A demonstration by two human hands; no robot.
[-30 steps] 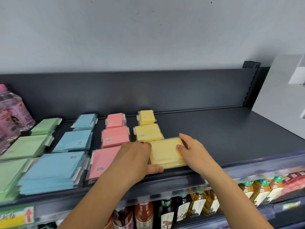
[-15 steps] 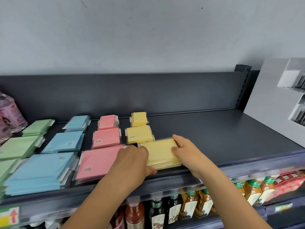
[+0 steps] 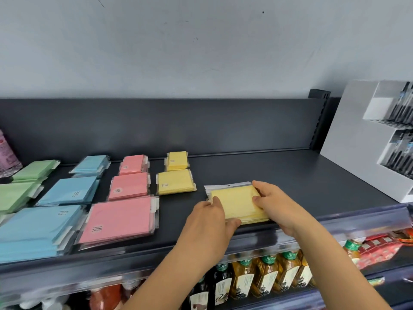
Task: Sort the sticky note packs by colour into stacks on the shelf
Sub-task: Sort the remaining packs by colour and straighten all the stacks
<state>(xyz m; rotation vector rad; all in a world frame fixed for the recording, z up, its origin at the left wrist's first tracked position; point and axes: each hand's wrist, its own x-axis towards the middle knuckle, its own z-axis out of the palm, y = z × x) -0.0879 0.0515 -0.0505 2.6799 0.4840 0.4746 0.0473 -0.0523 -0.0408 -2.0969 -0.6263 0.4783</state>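
Note:
A stack of large yellow sticky note packs (image 3: 237, 203) lies near the front edge of the dark shelf (image 3: 290, 175). My left hand (image 3: 209, 222) grips its left side with the thumb under the front edge. My right hand (image 3: 271, 203) grips its right side, fingers curled over the top. Behind it to the left lie a medium yellow stack (image 3: 175, 181) and a small yellow stack (image 3: 177, 161). Pink stacks (image 3: 119, 221), blue stacks (image 3: 35, 231) and green stacks (image 3: 13, 195) run in columns further left.
A white display box of pens (image 3: 368, 139) stands at the shelf's right end. A pink bottle (image 3: 6, 153) sits at the far left. Drink bottles (image 3: 266, 276) fill the shelf below. The shelf has a dark back panel (image 3: 178, 126).
The large yellow stack now lies further right, with a wider gap between it and the large pink stack. Both hands stay on its sides, and the view has swung right.

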